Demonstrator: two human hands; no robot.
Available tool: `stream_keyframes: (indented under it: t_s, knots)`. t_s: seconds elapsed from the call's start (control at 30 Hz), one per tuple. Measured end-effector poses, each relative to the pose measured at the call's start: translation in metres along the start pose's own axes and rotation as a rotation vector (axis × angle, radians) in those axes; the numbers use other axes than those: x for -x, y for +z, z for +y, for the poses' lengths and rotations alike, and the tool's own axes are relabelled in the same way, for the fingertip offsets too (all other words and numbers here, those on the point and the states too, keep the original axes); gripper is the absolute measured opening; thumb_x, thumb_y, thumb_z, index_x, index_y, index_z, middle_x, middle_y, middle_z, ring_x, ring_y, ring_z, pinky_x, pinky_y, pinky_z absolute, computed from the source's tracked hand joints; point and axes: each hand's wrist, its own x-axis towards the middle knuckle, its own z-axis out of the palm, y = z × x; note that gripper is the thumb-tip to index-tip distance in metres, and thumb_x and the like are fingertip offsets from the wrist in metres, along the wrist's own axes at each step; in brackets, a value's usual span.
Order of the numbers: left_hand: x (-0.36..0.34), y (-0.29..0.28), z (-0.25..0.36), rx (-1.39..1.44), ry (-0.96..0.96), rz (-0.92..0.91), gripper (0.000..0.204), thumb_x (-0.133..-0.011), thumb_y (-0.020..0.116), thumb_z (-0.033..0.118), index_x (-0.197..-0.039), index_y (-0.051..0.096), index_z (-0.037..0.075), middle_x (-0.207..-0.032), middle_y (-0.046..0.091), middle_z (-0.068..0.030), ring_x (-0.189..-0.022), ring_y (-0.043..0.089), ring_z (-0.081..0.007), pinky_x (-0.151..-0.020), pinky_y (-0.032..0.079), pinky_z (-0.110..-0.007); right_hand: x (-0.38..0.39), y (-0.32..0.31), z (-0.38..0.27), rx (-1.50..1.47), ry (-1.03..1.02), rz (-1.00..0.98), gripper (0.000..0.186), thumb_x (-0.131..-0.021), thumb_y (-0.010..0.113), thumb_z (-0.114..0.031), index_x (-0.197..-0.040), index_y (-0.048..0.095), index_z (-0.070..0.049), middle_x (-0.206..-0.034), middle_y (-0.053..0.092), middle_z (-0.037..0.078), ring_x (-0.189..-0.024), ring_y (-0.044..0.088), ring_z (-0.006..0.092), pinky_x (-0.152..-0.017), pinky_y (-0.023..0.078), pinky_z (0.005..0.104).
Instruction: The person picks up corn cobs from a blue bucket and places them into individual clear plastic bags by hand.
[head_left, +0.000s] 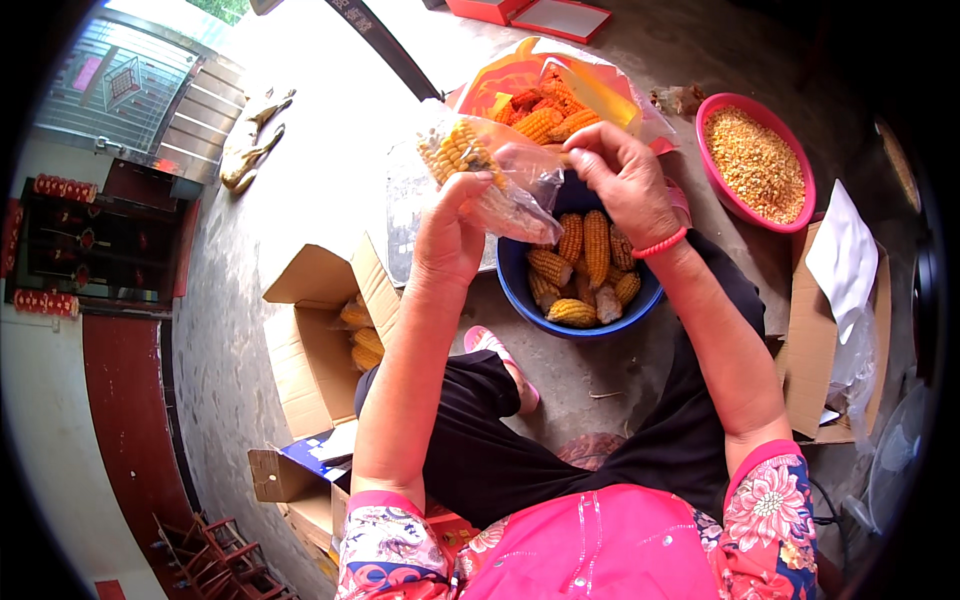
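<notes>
Our pink top (600, 545) showed nearest. Near the blue basin (512, 298), our left hand (452, 225) curled around a yellow cob (457, 152) and clear bag (518, 205); our right hand (628, 182) nearly closed thumb to finger, its hold unclear. We judged the cob light and stiff, the bag slippery, best gripped around the cob's middle.

1 corn cob (456, 150), set with yellow kernels and whitish toward its upper left, tilts up above the thumb of the left hand (455, 215). A clear, crumpled plastic bag (515, 198) is gripped with it — whether wrapped fully around the cob cannot be told — its creases glossy, with pale, blurred shapes showing through. The bag slants down rightward, its lower end hanging over the blue basin (573, 332), its upper right edge near the right hand (625, 180).
</notes>
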Motion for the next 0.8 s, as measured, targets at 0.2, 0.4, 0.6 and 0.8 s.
stream_keyframes:
  t_s: [0.2,0.4,0.6,0.8]
  knots:
    - [-0.002,0.000,0.003,-0.081,0.084,-0.048,0.053,-0.073,0.054,0.002,-0.123,0.040,-0.004,-0.116,0.055,-0.0178,-0.111,0.051,-0.0278,-0.099,0.038,-0.041,-0.006,-0.011,-0.010,-0.004,0.092,0.020,0.020,-0.089,0.056,-0.018,-0.079,0.061,-0.001,-0.070,0.056,-0.004,-0.068,0.052,0.0033,-0.064,0.043,0.0191]
    - [0.004,0.013,-0.005,-0.183,0.119,-0.067,0.043,-0.072,0.056,0.000,-0.114,0.049,-0.002,-0.104,0.059,-0.0109,-0.097,0.057,-0.0205,-0.087,0.045,-0.032,0.005,0.010,0.011,0.075,0.194,-0.178,0.034,-0.087,0.060,-0.032,-0.080,0.065,0.001,-0.071,0.059,-0.001,-0.070,0.051,0.0050,-0.063,0.044,0.0226]
    - [0.005,0.011,-0.007,-0.106,0.075,-0.076,0.040,-0.070,0.057,-0.003,-0.109,0.051,-0.001,-0.097,0.059,-0.0074,-0.089,0.058,-0.0182,-0.083,0.045,-0.031,0.007,0.009,0.015,-0.262,0.201,-0.206,0.021,-0.087,0.060,-0.022,-0.080,0.063,-0.002,-0.073,0.057,-0.004,-0.068,0.047,0.0026,-0.063,0.042,0.0205]
    - [-0.002,-0.004,-0.006,-0.047,0.090,-0.061,0.046,-0.074,0.055,0.003,-0.118,0.046,-0.004,-0.115,0.055,-0.0132,-0.110,0.050,-0.0246,-0.099,0.036,-0.037,0.001,0.000,0.009,-0.207,0.268,-0.193,0.016,-0.087,0.059,-0.019,-0.076,0.059,-0.006,-0.071,0.054,-0.006,-0.064,0.042,0.0023,-0.059,0.038,0.0184]
